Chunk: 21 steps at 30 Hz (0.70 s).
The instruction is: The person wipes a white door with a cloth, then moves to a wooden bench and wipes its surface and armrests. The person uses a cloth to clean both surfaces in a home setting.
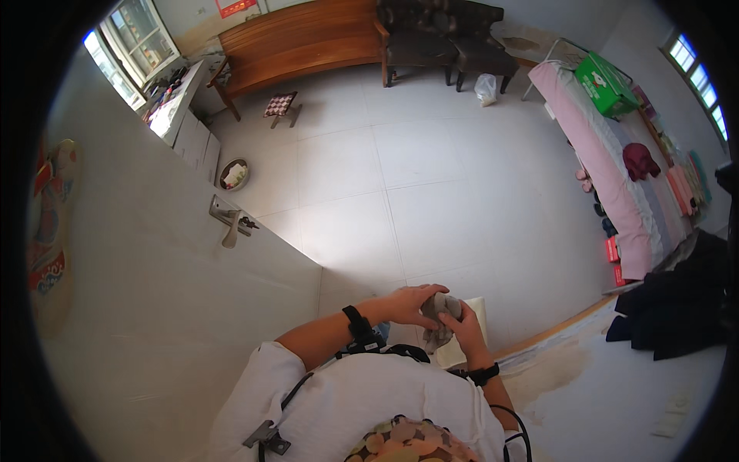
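Note:
Both of my hands hold a crumpled grey-beige cloth (pixel 440 323) in front of my body, low in the head view. My left hand (pixel 417 305) grips it from the left, with fingers over its upper edge. On the other side my right hand (pixel 469 328) pinches it, the thumb on the front of the cloth. Each wrist wears a black strap. Behind and below my right hand is a pale cream surface (pixel 479 312), partly hidden; what it belongs to, I cannot tell.
A white door (pixel 277 248) with a lever handle (pixel 231 228) stands open at left. Farther off are a small folding stool (pixel 280 105), a bowl-like bin (pixel 234 175), a wooden bench (pixel 306 40) and dark chairs (pixel 421 49). At right stands a bed (pixel 600 173) with a green box (pixel 605 85).

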Available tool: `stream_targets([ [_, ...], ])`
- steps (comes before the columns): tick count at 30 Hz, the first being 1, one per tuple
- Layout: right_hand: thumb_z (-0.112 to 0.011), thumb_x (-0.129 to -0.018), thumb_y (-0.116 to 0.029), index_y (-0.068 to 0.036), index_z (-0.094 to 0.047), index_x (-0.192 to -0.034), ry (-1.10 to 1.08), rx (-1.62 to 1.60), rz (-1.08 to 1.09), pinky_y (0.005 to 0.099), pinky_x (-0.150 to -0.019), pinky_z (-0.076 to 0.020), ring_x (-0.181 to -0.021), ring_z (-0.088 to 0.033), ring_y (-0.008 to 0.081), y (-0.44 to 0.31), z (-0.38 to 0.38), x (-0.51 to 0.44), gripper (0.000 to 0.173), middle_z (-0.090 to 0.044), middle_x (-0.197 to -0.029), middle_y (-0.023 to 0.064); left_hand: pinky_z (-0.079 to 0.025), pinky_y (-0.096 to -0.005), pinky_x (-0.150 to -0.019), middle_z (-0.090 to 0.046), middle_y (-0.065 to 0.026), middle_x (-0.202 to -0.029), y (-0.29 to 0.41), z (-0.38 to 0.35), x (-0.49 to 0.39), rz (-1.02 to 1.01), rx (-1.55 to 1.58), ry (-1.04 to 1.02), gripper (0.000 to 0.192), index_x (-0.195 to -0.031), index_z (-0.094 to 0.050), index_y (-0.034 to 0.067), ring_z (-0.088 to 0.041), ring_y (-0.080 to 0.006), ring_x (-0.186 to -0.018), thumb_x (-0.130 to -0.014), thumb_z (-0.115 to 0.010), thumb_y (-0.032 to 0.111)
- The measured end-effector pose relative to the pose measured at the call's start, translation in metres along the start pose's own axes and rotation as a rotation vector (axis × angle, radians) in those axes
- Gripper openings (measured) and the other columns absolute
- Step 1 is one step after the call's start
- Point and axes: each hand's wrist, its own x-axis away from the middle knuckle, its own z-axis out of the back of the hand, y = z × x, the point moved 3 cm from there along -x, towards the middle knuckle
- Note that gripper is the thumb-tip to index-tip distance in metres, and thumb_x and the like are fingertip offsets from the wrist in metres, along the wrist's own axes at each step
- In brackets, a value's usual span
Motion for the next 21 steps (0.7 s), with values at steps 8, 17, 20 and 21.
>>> stream_targets([
  [8,-0.074,-0.093,-0.024,0.0,-0.062,-0.125,-0.129,-0.244,0.047,0.0294,-0.093,-0.0486,-0.103,-0.061,0.0142,-0.11,-0.05,-0.162,0.042,-0.068,-0.114,0.0059,-0.062,-0.0337,-0.082,-0.071,-0.0129,-0.112,-0.043,0.188,-0.03,-0.037,0.065,0.312,0.044,-0.127,-0.065,0.004,-0.073,-0.0226,-0.093,-0.089,-0.079,0.021],
  [17,-0.072,-0.089,-0.015,0.0,-0.066,-0.124,-0.273,-0.126,0.033,0.0294,-0.097,-0.0477,-0.105,-0.062,0.014,-0.139,-0.103,-0.311,0.039,-0.07,-0.113,0.0052,-0.056,-0.0373,-0.094,-0.066,-0.0083,-0.124,-0.122,0.283,-0.03,-0.146,-0.088,0.619,0.027,-0.105,-0.068,0.006,-0.063,-0.0256,-0.114,-0.08,-0.079,0.009],
  [20,-0.07,-0.091,-0.015,0.0,-0.063,-0.133,-0.387,-0.127,0.068,0.0295,-0.103,-0.0457,-0.112,-0.062,0.0154,-0.167,-0.115,-0.372,0.045,-0.069,-0.121,0.0068,-0.055,-0.0377,-0.095,-0.068,-0.0064,-0.116,-0.149,0.325,-0.05,-0.113,0.193,0.666,0.025,-0.103,-0.067,0.005,-0.065,-0.023,-0.106,-0.081,-0.079,0.01],
  [21,-0.07,-0.092,-0.016,0.0,-0.063,-0.134,-0.42,-0.164,0.046,0.0299,-0.103,-0.0457,-0.113,-0.062,0.0154,-0.177,-0.115,-0.392,0.045,-0.069,-0.122,0.0067,-0.055,-0.0375,-0.094,-0.069,-0.0059,-0.113,-0.156,0.34,-0.059,-0.108,0.33,0.655,0.024,-0.102,-0.067,0.005,-0.065,-0.0222,-0.104,-0.082,-0.079,0.01],
])
